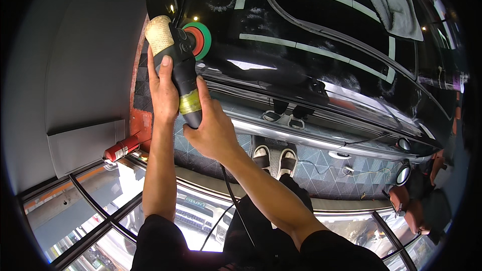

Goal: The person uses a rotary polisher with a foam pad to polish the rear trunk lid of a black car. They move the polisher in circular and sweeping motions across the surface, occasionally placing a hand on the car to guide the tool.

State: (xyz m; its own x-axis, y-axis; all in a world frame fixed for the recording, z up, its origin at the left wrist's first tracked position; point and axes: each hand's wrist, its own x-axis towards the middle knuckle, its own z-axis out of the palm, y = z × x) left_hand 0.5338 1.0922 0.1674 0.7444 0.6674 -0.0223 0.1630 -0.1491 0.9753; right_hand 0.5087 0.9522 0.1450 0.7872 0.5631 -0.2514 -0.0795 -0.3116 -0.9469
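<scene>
A black corded polisher (184, 67) with a pale mesh-like wrap on its head and yellow tape round its body is held up between both hands. My left hand (163, 86) grips its upper body, thumb on top, below the wrap. Around the rear handle, below the tape, my right hand (212, 128) is closed. The polisher's green and red round pad (198, 41) faces right, tilted on edge, near the glossy black car's body (271, 75); whether it touches is unclear. Whitish smears and pale tape strips (293, 44) mark the car's surface.
A folded grey towel (395, 7) lies on the car at upper right, near a bottle (444, 81). A dark hose or trim strip (324, 30) curves across the car. A red fire extinguisher (122, 148) is at lower left. The polisher's cord (229, 188) hangs by my legs. Brown seats (408, 207) stand lower right.
</scene>
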